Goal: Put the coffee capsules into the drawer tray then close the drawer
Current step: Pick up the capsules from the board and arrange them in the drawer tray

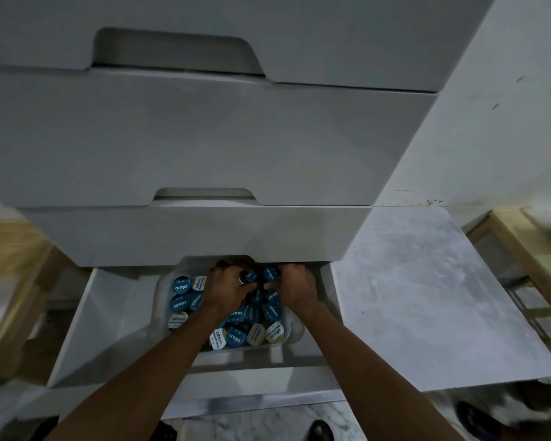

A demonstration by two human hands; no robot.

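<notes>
The bottom drawer [86,329] of a white cabinet stands pulled out below me. Inside it sits a pale tray [161,292] filled with several coffee capsules [181,285], blue-lidded and white-lidded. Both my hands reach into the far end of the tray, under the drawer above. My left hand [226,289] curls its fingers around a dark capsule [248,276]. My right hand [295,286] is closed over capsules [271,274] beside it. The two hands almost touch.
Three shut drawer fronts [204,138] stack above the open one and overhang its back. A grey slab [427,297] lies to the right, with wooden frames [522,249] beyond it and wooden furniture [13,281] on the left. My sandalled feet [322,431] stand on the marble floor.
</notes>
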